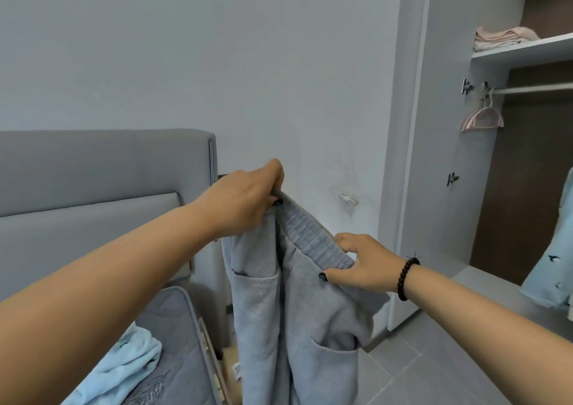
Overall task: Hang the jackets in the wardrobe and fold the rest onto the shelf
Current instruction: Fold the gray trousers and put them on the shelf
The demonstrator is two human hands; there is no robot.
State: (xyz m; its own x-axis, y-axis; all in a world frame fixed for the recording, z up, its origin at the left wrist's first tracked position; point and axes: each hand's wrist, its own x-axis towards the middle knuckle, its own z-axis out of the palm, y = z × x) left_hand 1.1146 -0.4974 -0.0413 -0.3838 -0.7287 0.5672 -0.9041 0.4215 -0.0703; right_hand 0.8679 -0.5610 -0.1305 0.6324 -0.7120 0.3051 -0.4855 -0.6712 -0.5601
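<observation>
A pair of grey sweatpants (297, 308) hangs in the middle of the frame, held up by its ribbed elastic waistband (307, 234) between 2 bare hands. The left hand (245, 203), at centre, has its fingers curled over the upper end of the waistband and pinches it. The right hand (364, 265), lower and to the right, grips the other end of the waistband with thumb under and fingers over; a black bead bracelet (407, 277) circles its wrist. The waistband slopes down from left to right, and the legs hang folded together toward the bottom edge, with 2 patch pockets showing, 1 at left (257, 296) and 1 lower right (333, 364).

At the right of the frame stands an open wardrobe (440, 156). Its white shelf (524, 52) in the upper right carries a stack of folded pink clothes (502, 38). Below the shelf runs a rail (536, 88) with pink hangers (482, 119) hooked at its left end. A light blue garment with small bird prints (555, 268) hangs at the right edge.

At the left is a grey upholstered headboard (102, 168); in the lower left a light blue garment (124, 367) lies crumpled on the grey quilted mattress (176, 327). The floor at lower right is grey tile (403, 364).
</observation>
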